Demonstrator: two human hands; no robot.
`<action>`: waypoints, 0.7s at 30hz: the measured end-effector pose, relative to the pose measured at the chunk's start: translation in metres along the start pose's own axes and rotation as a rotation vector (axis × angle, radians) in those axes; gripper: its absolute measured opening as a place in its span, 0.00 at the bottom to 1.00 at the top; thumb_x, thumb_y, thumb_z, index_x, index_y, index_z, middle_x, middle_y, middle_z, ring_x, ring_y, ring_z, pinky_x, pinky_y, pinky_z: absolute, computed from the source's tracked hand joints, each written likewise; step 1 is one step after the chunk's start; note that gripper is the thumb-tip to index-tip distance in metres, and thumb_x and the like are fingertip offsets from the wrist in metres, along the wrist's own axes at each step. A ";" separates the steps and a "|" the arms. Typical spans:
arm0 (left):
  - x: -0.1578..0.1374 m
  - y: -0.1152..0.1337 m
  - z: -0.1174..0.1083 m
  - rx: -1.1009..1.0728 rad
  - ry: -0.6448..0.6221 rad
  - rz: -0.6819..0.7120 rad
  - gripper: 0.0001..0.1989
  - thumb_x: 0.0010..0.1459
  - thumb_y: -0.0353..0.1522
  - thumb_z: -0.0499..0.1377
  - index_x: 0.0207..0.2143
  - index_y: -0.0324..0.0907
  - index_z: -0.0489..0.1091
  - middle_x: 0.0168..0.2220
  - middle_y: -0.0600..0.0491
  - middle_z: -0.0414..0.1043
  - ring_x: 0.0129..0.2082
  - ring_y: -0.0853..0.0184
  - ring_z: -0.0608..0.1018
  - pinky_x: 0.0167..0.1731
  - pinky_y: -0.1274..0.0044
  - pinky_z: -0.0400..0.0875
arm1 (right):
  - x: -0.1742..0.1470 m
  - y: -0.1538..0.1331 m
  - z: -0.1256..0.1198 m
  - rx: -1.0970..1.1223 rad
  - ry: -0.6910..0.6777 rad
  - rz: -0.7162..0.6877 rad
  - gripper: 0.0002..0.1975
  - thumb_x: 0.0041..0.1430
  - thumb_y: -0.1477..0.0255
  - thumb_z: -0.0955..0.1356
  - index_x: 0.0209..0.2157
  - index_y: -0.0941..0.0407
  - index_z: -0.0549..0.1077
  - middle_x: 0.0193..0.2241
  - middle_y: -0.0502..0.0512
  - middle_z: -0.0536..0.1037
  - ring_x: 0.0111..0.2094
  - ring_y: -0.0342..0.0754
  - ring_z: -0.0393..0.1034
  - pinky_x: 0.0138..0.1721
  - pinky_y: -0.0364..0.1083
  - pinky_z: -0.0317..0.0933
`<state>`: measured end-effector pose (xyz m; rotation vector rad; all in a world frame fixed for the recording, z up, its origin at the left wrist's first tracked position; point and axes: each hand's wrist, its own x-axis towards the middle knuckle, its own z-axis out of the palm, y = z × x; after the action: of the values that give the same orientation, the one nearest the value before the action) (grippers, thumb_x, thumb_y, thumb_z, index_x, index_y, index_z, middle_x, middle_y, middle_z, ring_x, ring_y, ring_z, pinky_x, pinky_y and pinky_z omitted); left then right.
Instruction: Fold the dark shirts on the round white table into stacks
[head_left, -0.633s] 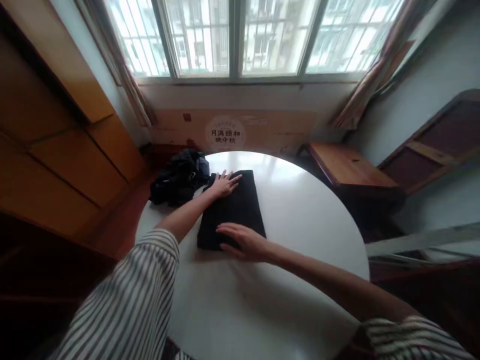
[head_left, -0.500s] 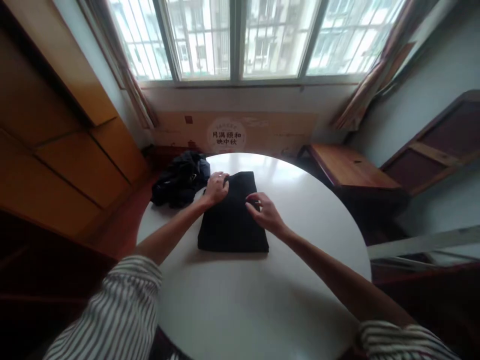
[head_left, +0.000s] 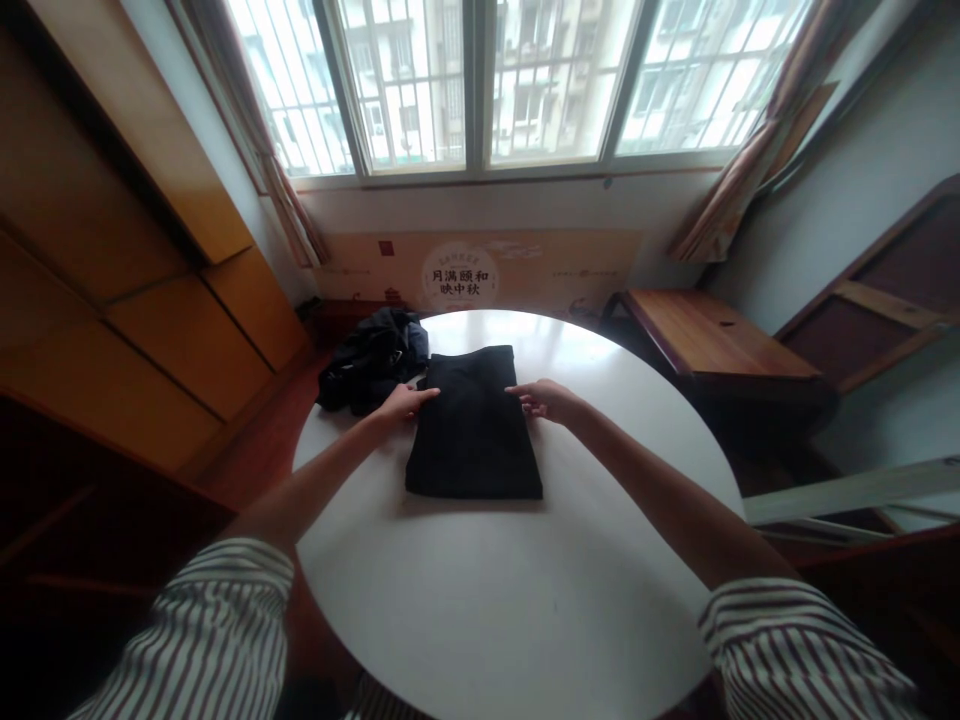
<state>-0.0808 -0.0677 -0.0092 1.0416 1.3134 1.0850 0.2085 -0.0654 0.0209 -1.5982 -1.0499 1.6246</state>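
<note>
A folded black garment lies flat on the white round table, its near edge straight and its far edge slightly wavy. At its left side, my left hand pinches the edge, thumb on top and the other fingers partly hidden. Opposite, my right hand grips the right edge in the upper half, with its lower fingers curled beside the cloth. Just left of the garment sits a crumpled dark heap of cloth, close to my left hand.
Beyond the table, a banner runs along the wall under the barred window. A wooden desk stands at the right. Orange-brown cabinets line the left side.
My left hand has come down from the garment's upper left top to its left edge. My right hand has shifted outward from above the cloth to its right edge. The view has shifted slightly.
</note>
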 end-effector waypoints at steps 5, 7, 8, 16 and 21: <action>-0.002 0.000 0.011 0.041 0.060 0.103 0.44 0.40 0.29 0.74 0.59 0.40 0.61 0.48 0.43 0.75 0.44 0.60 0.79 0.41 0.75 0.73 | -0.013 0.002 0.006 -0.020 -0.086 -0.026 0.16 0.45 0.73 0.79 0.27 0.60 0.70 0.20 0.52 0.73 0.20 0.43 0.68 0.18 0.39 0.62; -0.007 0.000 0.013 0.058 0.052 0.192 0.46 0.41 0.29 0.74 0.61 0.44 0.59 0.52 0.44 0.72 0.47 0.61 0.78 0.45 0.73 0.73 | -0.017 0.006 0.008 -0.006 -0.073 -0.051 0.18 0.42 0.74 0.80 0.28 0.59 0.69 0.20 0.50 0.72 0.21 0.43 0.69 0.20 0.40 0.63; -0.009 0.000 0.013 0.058 0.035 0.223 0.45 0.41 0.29 0.73 0.61 0.45 0.59 0.53 0.45 0.72 0.47 0.62 0.77 0.46 0.73 0.73 | -0.019 0.009 0.008 0.004 -0.049 -0.069 0.20 0.41 0.75 0.80 0.30 0.58 0.68 0.20 0.49 0.72 0.22 0.43 0.69 0.20 0.40 0.63; -0.048 0.020 0.002 -0.062 -0.142 0.251 0.27 0.48 0.40 0.70 0.48 0.40 0.70 0.32 0.53 0.76 0.30 0.68 0.77 0.29 0.80 0.73 | -0.060 0.016 -0.007 0.103 -0.097 -0.499 0.32 0.40 0.66 0.81 0.41 0.52 0.61 0.21 0.42 0.74 0.23 0.43 0.70 0.26 0.40 0.62; -0.129 0.061 -0.013 0.019 -0.264 0.338 0.36 0.42 0.32 0.74 0.54 0.43 0.66 0.41 0.51 0.76 0.38 0.65 0.79 0.37 0.77 0.77 | -0.150 0.009 -0.017 0.090 -0.218 -0.731 0.23 0.49 0.64 0.78 0.41 0.52 0.64 0.31 0.50 0.81 0.32 0.46 0.75 0.34 0.45 0.68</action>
<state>-0.0909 -0.1822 0.0764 1.4046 0.9585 1.1377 0.2375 -0.1973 0.0884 -0.8261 -1.4330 1.3147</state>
